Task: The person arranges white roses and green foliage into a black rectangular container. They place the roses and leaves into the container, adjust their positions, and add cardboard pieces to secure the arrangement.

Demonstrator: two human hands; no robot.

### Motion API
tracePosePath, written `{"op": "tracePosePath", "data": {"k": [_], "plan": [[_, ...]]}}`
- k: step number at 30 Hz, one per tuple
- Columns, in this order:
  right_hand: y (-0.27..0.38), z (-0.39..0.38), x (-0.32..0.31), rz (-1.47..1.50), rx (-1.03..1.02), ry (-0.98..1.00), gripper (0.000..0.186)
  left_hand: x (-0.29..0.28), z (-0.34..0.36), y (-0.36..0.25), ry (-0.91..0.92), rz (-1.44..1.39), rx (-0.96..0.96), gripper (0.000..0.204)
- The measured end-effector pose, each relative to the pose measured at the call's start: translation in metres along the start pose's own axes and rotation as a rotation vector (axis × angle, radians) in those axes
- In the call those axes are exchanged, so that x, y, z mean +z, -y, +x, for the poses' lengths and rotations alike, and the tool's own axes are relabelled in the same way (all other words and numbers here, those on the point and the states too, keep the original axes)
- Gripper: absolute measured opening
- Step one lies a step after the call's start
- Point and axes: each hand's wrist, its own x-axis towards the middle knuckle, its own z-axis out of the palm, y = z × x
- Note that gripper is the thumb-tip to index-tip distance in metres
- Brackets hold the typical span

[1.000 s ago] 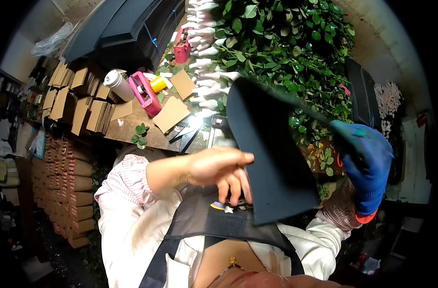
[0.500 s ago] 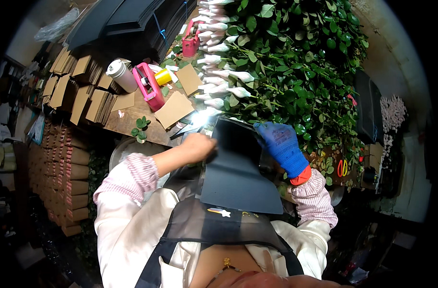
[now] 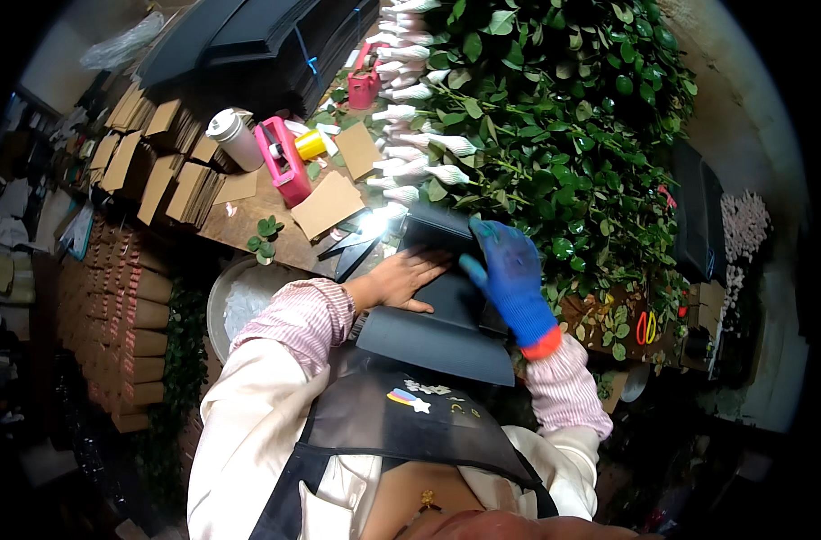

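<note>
Black sheet (image 3: pixel 455 301), near end curved, far end apparently upturned

Scissors (image 3: pixel 351 255) are lying just beyond the left hand (image 3: pixel 401 277), obstructing the way toward the cardboard (image 3: pixel 328 205); netted flowers (image 3: pixel 446 142) and dense leaves (image 3: pixel 563 166) are filling the side beyond the right hand (image 3: pixel 511 274); the black sheet's (image 3: pixel 437 346) curled near part is occupying the room before the apron (image 3: pixel 356 418); bare table (image 3: pixel 293 252) is showing between the leaf sprig (image 3: pixel 265 238) and the cardboard, leaving a passage; a narrow gap is separating both hands
</note>
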Motion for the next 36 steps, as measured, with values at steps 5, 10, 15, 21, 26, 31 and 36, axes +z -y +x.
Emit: {"op": "tracePosePath", "data": {"k": [5,10,15,21,26,31,36], "plan": [[-0.023,-0.002,0.061,-0.029,0.118,0.247,0.040,0.001,-0.001,0.000,-0.058,0.047,0.015,0.097],[-0.021,-0.012,0.058,-0.039,0.078,0.069,0.041,0.004,-0.001,0.000,-0.079,0.054,0.040,0.096],[-0.017,-0.012,0.061,-0.054,0.123,0.077,0.041,0.002,-0.001,-0.003,-0.089,0.111,0.042,0.094],[-0.014,-0.013,0.061,-0.076,0.189,0.121,0.046,-0.003,0.000,-0.004,-0.169,0.167,0.102,0.089],[-0.014,-0.013,0.060,-0.088,0.194,0.127,0.047,0.000,0.000,-0.002,-0.176,0.169,0.109,0.089],[-0.021,-0.012,0.065,-0.056,0.196,0.161,0.050,0.006,-0.004,-0.001,-0.181,0.145,0.088,0.090],[-0.008,-0.002,0.019,0.120,0.097,0.142,0.068,0.016,-0.004,0.004,-0.179,0.075,0.057,0.091]]}}
